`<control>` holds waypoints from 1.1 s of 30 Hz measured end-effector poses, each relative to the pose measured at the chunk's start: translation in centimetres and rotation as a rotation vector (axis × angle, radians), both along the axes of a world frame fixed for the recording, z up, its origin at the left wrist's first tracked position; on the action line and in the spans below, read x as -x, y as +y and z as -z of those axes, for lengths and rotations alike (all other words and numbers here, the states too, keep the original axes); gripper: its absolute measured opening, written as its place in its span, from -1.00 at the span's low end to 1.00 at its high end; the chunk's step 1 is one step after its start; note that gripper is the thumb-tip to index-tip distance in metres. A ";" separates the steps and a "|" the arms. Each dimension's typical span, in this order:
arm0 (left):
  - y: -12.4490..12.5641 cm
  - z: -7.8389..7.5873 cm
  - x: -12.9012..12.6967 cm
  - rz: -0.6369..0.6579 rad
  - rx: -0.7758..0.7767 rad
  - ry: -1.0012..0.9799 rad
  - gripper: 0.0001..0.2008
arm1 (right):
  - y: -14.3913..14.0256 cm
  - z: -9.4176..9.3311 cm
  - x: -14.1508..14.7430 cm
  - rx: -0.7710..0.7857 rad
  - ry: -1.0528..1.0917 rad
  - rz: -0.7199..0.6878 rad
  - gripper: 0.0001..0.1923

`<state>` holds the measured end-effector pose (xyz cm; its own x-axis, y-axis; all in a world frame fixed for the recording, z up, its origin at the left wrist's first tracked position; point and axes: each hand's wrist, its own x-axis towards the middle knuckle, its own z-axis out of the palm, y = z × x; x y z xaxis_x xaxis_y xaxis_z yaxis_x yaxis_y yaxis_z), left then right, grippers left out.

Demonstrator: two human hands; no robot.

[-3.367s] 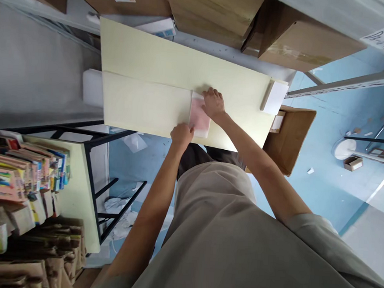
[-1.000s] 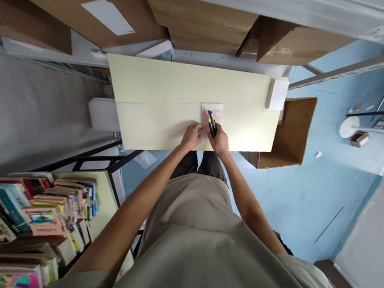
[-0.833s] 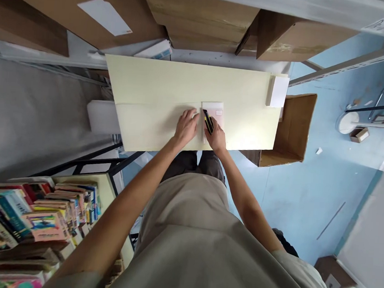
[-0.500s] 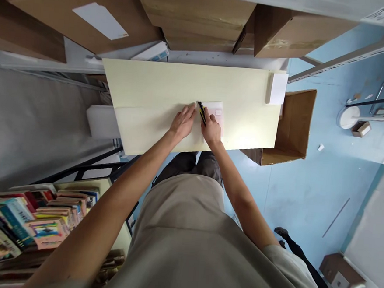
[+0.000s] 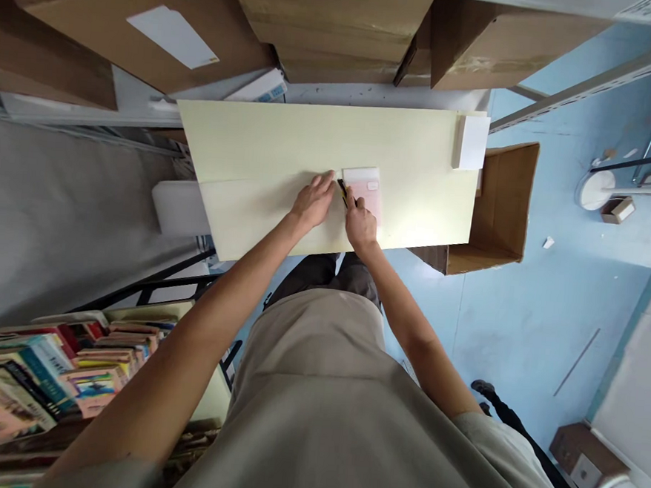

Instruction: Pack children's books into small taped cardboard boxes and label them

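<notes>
Although the right hand [image 5: 360, 224] is closed around a black and yellow knife [image 5: 342, 189], most of that tool is buried in the fist, so only its far end shows, and whether a blade is out cannot be told. The tip sits at the left edge of a pink packet [image 5: 365, 193] lying flat on the pale yellow table [image 5: 265, 143]; the packet's near corner is covered by the same hand, and a small white label on it is too small to read. The left hand [image 5: 313, 202] lies flat with fingers spread and loosely together, pressing the table just left of the knife, clamped on nothing. A faint line runs across the table under it. The person's own beige shirt fills the bottom of the view and hides the near table edge below the arms. At the right end of the table a white block [image 5: 471, 141] lies at the edge, and beyond it an open cardboard box [image 5: 501, 204] stands on the blue floor (its inside is in shadow, and nothing can be made out in it). Closed cardboard boxes [image 5: 330, 21] crowd the shelf above the table, cut off by the top edge. At lower left a row of books [image 5: 54, 374] is blurred, with titles unreadable. A dark shoe [image 5: 483, 387] shows at lower right.
</notes>
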<state>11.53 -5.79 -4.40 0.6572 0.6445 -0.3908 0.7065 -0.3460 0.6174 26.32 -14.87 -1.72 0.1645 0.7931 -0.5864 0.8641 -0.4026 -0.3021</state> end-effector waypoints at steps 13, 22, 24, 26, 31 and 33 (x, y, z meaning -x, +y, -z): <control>-0.3 1.7 0.0 -0.017 -0.016 -0.047 -0.30 | -5.8 -5.1 0.6 0.250 -0.087 -0.160 -0.15; -1.1 1.3 -0.5 -0.044 -0.003 -0.011 -0.08 | -10.2 -7.8 0.5 0.405 -0.075 -0.313 -0.15; -1.6 1.3 -0.6 -0.058 -0.011 0.011 -0.08 | -10.9 -8.7 0.1 0.426 -0.058 -0.327 -0.17; -2.0 1.2 -0.7 -0.070 -0.015 0.027 -0.09 | -11.1 -9.8 -0.6 0.404 -0.052 -0.297 -0.19; -3.1 -1.1 -1.3 -0.082 -0.038 0.016 -0.10 | -9.4 -13.5 -3.9 0.227 -0.038 -0.110 -0.22; -3.2 -3.0 -1.9 -0.112 -0.053 0.008 -0.09 | -7.8 -14.9 -5.5 0.074 0.005 -0.046 -0.17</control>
<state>13.41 -8.97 -1.35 0.5771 0.7333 -0.3594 0.7473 -0.2966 0.5946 31.82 -22.63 13.16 0.1260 0.7542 -0.6445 0.8809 -0.3839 -0.2770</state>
